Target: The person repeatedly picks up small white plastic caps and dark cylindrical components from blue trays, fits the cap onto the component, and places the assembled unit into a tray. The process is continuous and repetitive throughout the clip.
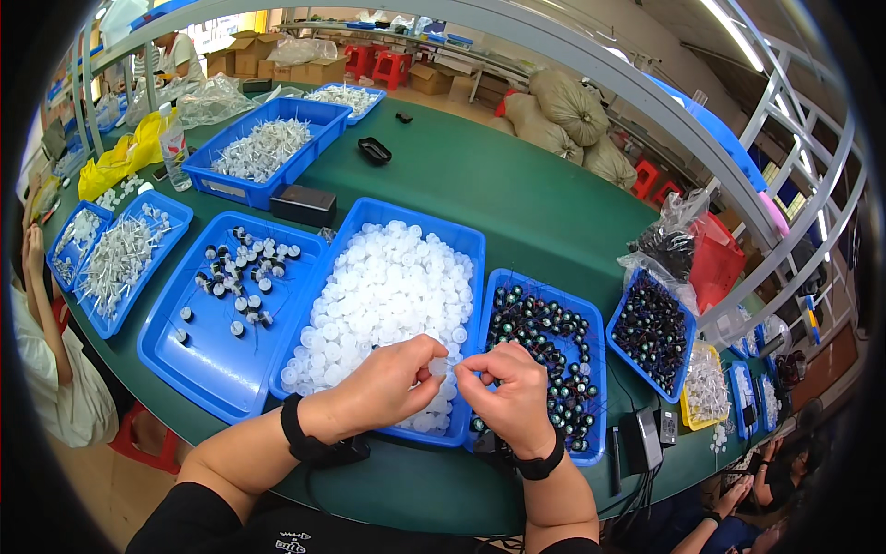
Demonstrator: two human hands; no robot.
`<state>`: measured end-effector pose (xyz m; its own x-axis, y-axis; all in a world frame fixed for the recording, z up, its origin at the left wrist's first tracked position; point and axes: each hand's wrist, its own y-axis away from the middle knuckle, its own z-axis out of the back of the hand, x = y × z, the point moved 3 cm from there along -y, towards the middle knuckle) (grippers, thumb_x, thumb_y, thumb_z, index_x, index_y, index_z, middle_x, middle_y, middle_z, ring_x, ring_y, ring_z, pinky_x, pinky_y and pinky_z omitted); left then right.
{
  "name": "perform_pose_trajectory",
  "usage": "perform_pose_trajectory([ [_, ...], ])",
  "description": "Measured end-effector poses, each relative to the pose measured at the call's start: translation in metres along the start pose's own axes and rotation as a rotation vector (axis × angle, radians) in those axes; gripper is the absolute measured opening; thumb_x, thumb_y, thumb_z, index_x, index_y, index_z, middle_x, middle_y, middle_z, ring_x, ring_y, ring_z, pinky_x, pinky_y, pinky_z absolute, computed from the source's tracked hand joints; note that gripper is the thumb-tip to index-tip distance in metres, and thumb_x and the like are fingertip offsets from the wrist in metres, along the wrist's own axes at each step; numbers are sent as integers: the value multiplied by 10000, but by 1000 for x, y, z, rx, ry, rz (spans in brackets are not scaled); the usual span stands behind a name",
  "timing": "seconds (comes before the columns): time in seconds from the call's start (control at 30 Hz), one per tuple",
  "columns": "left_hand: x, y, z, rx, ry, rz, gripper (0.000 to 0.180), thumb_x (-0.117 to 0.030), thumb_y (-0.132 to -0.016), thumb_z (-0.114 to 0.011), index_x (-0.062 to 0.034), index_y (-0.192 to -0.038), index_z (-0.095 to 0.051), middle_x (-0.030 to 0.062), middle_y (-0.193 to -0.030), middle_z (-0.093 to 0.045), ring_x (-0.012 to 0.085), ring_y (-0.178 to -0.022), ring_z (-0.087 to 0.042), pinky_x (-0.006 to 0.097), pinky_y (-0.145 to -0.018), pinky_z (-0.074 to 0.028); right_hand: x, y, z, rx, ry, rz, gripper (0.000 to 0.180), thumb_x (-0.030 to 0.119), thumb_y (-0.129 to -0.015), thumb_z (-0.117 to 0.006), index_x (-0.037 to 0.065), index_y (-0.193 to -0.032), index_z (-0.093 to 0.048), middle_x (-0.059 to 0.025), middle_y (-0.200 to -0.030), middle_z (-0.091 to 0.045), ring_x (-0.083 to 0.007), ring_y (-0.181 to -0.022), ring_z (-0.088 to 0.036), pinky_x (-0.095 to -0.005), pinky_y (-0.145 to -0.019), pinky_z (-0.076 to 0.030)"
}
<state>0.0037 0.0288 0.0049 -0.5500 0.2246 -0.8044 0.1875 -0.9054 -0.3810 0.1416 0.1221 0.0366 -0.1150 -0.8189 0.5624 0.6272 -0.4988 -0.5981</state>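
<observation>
Over the near right part of a blue tray (478, 245) heaped with translucent white plastic caps (388, 286), my two hands meet. My left hand (392, 380) pinches one small translucent white cap (438, 367) between thumb and finger. Close against it, my right hand (508, 388) is closed, its thumb and fingertip pressed together; whatever lies between them is too small to make out. Under and beyond my right hand stands a blue tray (598, 369) of dark shiny bead-like parts with thin wires (544, 337). Both wrists wear black bands.
To the left, a blue tray (171, 346) holds several assembled black-and-white parts (249, 263). Farther off are a tray of white stemmed pieces (263, 148), a black box (305, 205) and a bottle (173, 148). Adapters with cables (640, 439) lie right; a metal frame arches overhead. People sit on both sides.
</observation>
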Motion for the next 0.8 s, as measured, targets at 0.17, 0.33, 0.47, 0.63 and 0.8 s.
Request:
perform_pose_trajectory([
  [0.17, 1, 1, 0, -13, -8, -15, 283, -48, -806, -672, -9, -1052, -538, 128, -745, -602, 274, -665, -631, 359, -599, -510, 0, 0, 1, -8, -13, 10, 64, 87, -703, -732, 92, -676, -674, -4, -561, -540, -151, -519, -503, -303, -564, -371],
  [0.33, 0, 1, 1, -13, -3, -19, 282, -46, -808, -672, -7, -1051, -535, 125, -727, -597, 272, -653, -629, 357, -595, -511, 0, 0, 0, -6, -41, -5, 64, 80, -703, -733, 91, -675, -677, -4, -556, -539, -146, -513, -500, -297, -555, -366],
  [0.47, -2, 0, 1, -18, 0, -34, 276, -42, -808, -672, -3, -1045, -537, 126, -728, -597, 270, -651, -629, 358, -592, -511, 1, 0, 0, -1, -42, -12, 60, 83, -704, -734, 89, -680, -680, -5, -563, -546, -148, -516, -503, -298, -558, -370],
  [0.63, -3, 0, 1, -19, -9, -39, 273, -36, -801, -672, 4, -1037, -541, 132, -740, -608, 275, -661, -638, 361, -593, -514, 0, 1, -1, 4, -32, -14, 57, 83, -705, -731, 87, -681, -678, -7, -568, -548, -153, -519, -505, -301, -561, -377],
  [0.8, -2, 1, 0, -10, 6, -36, 268, -29, -797, -658, 12, -1034, -540, 144, -759, -621, 288, -674, -647, 369, -591, -514, -1, 1, -1, -4, -13, -5, 59, 78, -703, -726, 86, -676, -674, -7, -565, -542, -157, -520, -506, -304, -562, -380],
])
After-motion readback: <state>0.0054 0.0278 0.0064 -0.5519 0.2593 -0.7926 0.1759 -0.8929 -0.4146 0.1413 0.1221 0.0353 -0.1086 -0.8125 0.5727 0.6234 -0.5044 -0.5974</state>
